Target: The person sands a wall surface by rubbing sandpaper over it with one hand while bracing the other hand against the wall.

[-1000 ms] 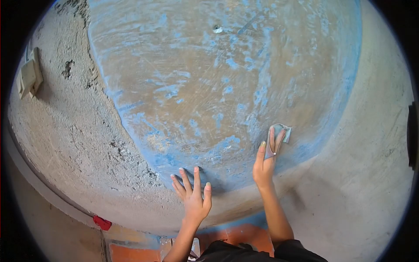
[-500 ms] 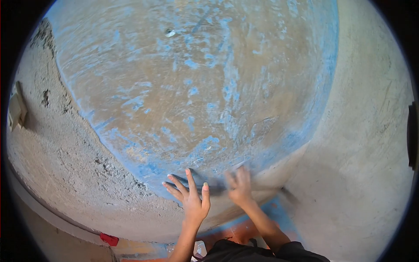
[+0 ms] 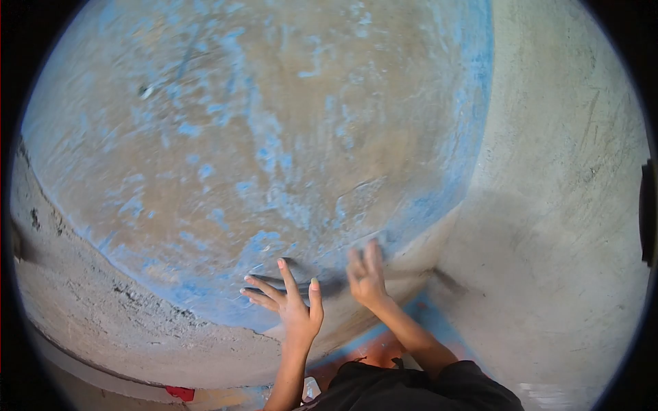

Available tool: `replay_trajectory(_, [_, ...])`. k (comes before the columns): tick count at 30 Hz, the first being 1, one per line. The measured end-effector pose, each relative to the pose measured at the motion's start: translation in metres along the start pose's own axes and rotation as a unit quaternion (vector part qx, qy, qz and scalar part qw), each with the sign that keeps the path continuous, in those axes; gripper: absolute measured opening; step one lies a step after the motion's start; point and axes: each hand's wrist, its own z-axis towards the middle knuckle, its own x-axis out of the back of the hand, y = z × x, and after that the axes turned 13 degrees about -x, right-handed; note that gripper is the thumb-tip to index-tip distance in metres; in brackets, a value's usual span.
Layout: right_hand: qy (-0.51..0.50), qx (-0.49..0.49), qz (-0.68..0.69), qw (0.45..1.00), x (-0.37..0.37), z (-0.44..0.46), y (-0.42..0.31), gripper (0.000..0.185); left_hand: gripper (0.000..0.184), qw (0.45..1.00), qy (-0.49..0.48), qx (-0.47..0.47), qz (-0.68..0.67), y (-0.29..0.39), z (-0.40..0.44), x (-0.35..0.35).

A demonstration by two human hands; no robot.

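Note:
A wall patch (image 3: pixel 308 137) of brown-grey plaster with blue streaks and a blue border fills the upper middle. My left hand (image 3: pixel 293 301) has its fingers spread, with fingertips at the lower blue edge of the patch; nothing is in it. To its right, my right hand (image 3: pixel 368 277) is at the patch's lower edge, its fingers smeared by motion. Whatever lies under those fingers cannot be made out; the folded sheet seen in it earlier does not show clearly.
Rough grey plaster (image 3: pixel 137 301) borders the patch at the lower left. A smooth grey wall (image 3: pixel 548 226) meets it at a corner on the right. A red object (image 3: pixel 180 393) lies low at the left. Blue and orange surfaces show by the dark clothing (image 3: pixel 411 390).
The view has swung right, so the patch shifts left. My right hand has moved down and toward my left hand from higher on the patch. My left hand remains spread near the lower edge.

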Motion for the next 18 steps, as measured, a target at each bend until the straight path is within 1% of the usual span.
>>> replay_trajectory(3, [0.017,-0.042,-0.001,0.999,0.019,0.021,0.043,0.059,0.075,0.999,-0.021,-0.017,0.039,0.017,0.013,-0.022])
replay_trajectory(4, [0.112,-0.181,0.132,0.968,0.026,0.046,0.044,0.061,0.076,0.999,-0.014,-0.014,0.034,0.023,0.017,-0.028])
replay_trajectory(7, [0.093,-0.154,0.096,0.979,0.040,0.061,0.063,0.062,0.076,1.000,-0.005,-0.009,0.029,0.046,0.030,-0.048])
replay_trajectory(9, [0.049,-0.073,0.018,0.996,0.054,0.068,0.091,0.061,0.076,0.999,-0.014,-0.015,0.039,0.060,0.040,-0.065])
replay_trajectory(11, [0.003,0.011,-0.062,0.998,0.069,0.078,0.120,0.061,0.077,0.999,-0.014,-0.014,0.039,0.075,0.049,-0.077])
replay_trajectory(12, [0.057,-0.061,0.006,0.996,0.076,0.097,0.124,0.063,0.077,0.999,-0.013,-0.010,0.037,0.084,0.053,-0.083])
replay_trajectory(13, [0.109,-0.132,0.074,0.982,0.085,0.127,0.124,0.065,0.077,0.999,-0.010,-0.006,0.033,0.092,0.057,-0.091])
replay_trajectory(14, [0.160,-0.203,0.140,0.956,0.096,0.145,0.125,0.067,0.077,1.000,-0.007,-0.003,0.030,0.100,0.061,-0.098])
replay_trajectory(15, [0.064,-0.087,0.071,0.992,0.108,0.146,0.128,0.067,0.077,1.000,-0.005,-0.001,0.027,0.108,0.066,-0.105])
replay_trajectory(16, [-0.032,0.031,0.000,0.999,0.118,0.147,0.131,0.067,0.077,1.000,-0.005,-0.002,0.021,0.117,0.071,-0.112])
replay_trajectory(17, [-0.125,0.149,-0.070,0.978,0.127,0.150,0.135,0.066,0.077,1.000,-0.004,-0.004,0.016,0.126,0.076,-0.120])
replay_trajectory(18, [-0.067,0.106,-0.044,0.991,0.133,0.159,0.141,0.067,0.077,1.000,-0.004,-0.006,0.011,0.133,0.081,-0.126])
